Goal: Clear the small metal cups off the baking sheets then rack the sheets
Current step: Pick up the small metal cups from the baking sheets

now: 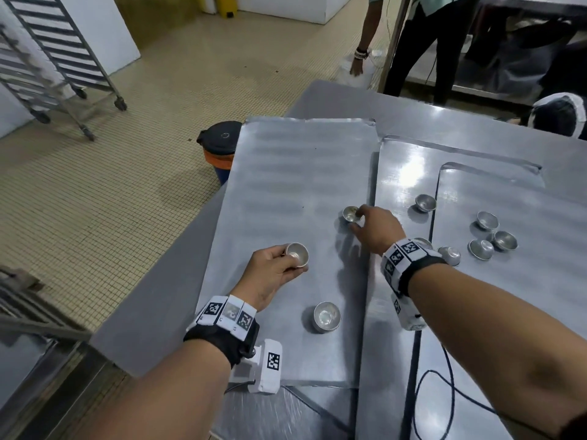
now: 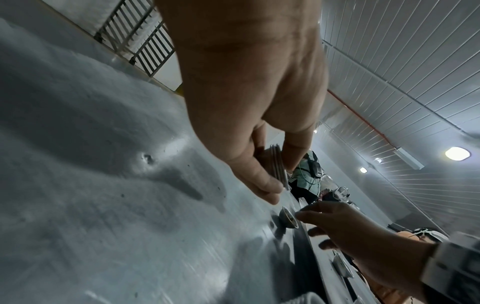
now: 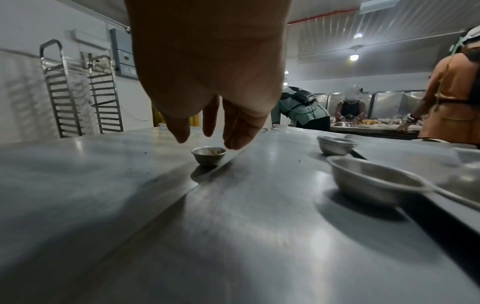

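The left hand (image 1: 273, 270) grips nested cups (image 1: 297, 255), apparently stacked to free the baking sheet (image 1: 286, 173). The right hand (image 1: 376, 229), fingers relaxed, reaches over the cup ahead (image 1: 352, 214); contact is unclear

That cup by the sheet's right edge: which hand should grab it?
The right hand: its fingers already hover at that cup, open. The left hand is farther off and holds stacked cups.

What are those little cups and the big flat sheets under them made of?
The small cups look like thin metal, probably aluminium or steel: silvery, with bright glints inside. The baking sheet looks like duller brushed metal: grey, matte, with soft blurred reflections. The exact alloy cannot be told.
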